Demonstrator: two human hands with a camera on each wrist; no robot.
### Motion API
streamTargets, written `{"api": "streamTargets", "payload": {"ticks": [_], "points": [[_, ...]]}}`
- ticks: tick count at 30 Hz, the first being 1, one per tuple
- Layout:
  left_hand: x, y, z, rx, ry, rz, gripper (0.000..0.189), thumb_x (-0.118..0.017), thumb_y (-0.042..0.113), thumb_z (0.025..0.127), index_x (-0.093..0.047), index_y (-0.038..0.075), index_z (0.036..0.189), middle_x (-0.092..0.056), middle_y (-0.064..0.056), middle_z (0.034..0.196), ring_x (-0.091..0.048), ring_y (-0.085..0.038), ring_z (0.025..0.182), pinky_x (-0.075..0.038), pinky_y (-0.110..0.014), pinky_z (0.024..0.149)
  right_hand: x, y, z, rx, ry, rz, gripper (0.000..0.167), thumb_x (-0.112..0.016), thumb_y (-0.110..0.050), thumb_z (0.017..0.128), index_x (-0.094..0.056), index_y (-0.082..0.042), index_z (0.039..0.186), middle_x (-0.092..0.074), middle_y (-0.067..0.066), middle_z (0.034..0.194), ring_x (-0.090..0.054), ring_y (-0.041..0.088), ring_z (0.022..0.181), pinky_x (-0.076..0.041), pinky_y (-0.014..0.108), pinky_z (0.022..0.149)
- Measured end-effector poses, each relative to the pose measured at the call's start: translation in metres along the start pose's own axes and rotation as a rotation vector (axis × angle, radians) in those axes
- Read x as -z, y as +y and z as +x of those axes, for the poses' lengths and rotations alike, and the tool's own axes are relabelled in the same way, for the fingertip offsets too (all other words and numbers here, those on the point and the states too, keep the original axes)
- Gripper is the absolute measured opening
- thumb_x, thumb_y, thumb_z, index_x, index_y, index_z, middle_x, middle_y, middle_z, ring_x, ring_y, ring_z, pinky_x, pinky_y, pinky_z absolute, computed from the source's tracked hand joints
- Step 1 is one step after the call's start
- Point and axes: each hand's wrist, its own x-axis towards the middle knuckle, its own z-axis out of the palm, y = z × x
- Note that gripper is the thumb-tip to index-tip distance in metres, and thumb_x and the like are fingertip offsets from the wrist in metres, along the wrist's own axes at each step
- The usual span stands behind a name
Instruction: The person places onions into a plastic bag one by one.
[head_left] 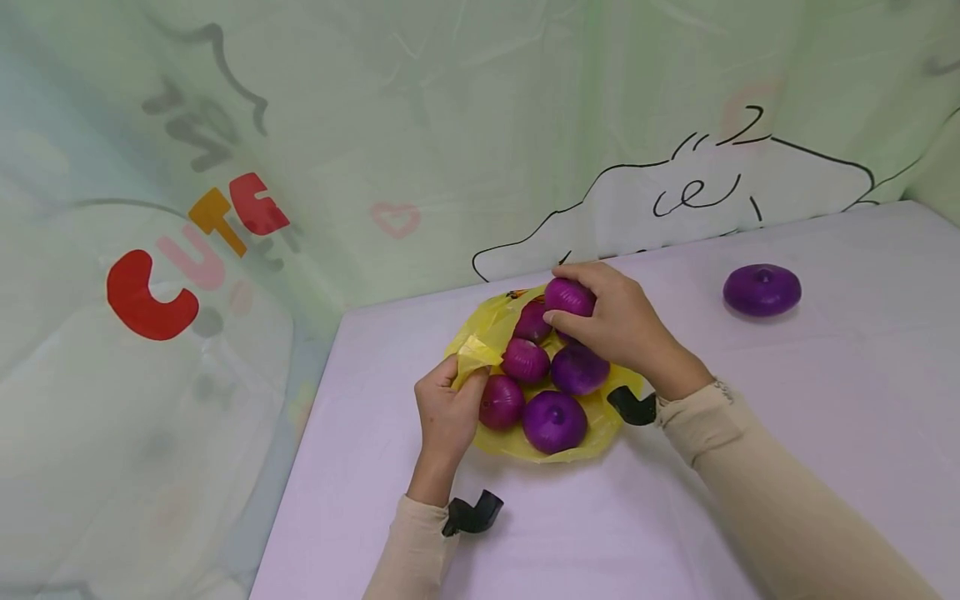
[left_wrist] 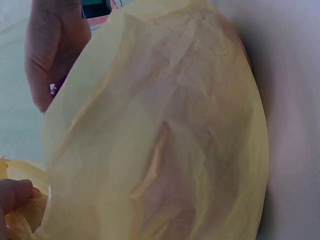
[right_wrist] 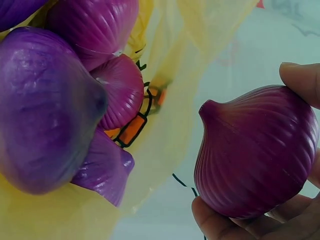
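A yellow plastic bag [head_left: 600,429] lies open on the table with several purple onions in it, among them a dark flat one [head_left: 555,422] at the front. My left hand [head_left: 447,412] pinches the bag's left rim between thumb and fingers; in the left wrist view the bag's side [left_wrist: 165,150] hides most of what is inside. Over the far side of the bag, my right hand [head_left: 618,317] grips a reddish-purple onion [right_wrist: 255,155]. In the right wrist view that onion is apart from the others, its pointed neck turned toward the bag.
One more dark purple onion [head_left: 762,290] sits alone on the white table [head_left: 825,417], at the right. A pale green printed curtain [head_left: 450,125] hangs behind and to the left of the table. Black pieces [head_left: 632,407] stick out from both wrists.
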Motion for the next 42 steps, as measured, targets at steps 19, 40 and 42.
{"api": "streamTargets", "payload": {"ticks": [19, 40, 42], "points": [[0.000, -0.001, 0.001, 0.000, 0.001, -0.004, 0.013, -0.069, 0.000, 0.092, -0.080, -0.002, 0.099, -0.079, -0.012, 0.095, -0.065, -0.016, 0.078, -0.056, -0.023, 0.067, -0.016, 0.003, 0.006, -0.064, -0.086, -0.002, 0.061, -0.077, -0.020, 0.094, -0.055, -0.002, 0.148, -0.053, 0.022, 0.149, -0.056, 0.040, 0.129, -0.054, 0.057, 0.101], [0.001, -0.001, 0.001, 0.008, 0.001, 0.000, 0.013, -0.069, 0.003, 0.093, -0.080, -0.002, 0.099, -0.078, -0.013, 0.093, -0.063, -0.015, 0.074, -0.055, -0.022, 0.065, -0.028, 0.013, 0.009, -0.076, -0.119, -0.035, 0.061, -0.076, -0.023, 0.094, -0.055, -0.001, 0.147, -0.050, 0.023, 0.153, -0.050, 0.043, 0.136, -0.049, 0.060, 0.105], [0.001, -0.002, 0.001, 0.006, 0.003, 0.002, 0.013, -0.069, 0.002, 0.093, -0.080, -0.002, 0.099, -0.078, -0.013, 0.093, -0.063, -0.015, 0.074, -0.054, -0.022, 0.064, -0.029, 0.014, 0.009, -0.074, -0.120, -0.038, 0.061, -0.076, -0.023, 0.094, -0.055, -0.001, 0.147, -0.050, 0.023, 0.152, -0.051, 0.043, 0.135, -0.050, 0.061, 0.105]]}}
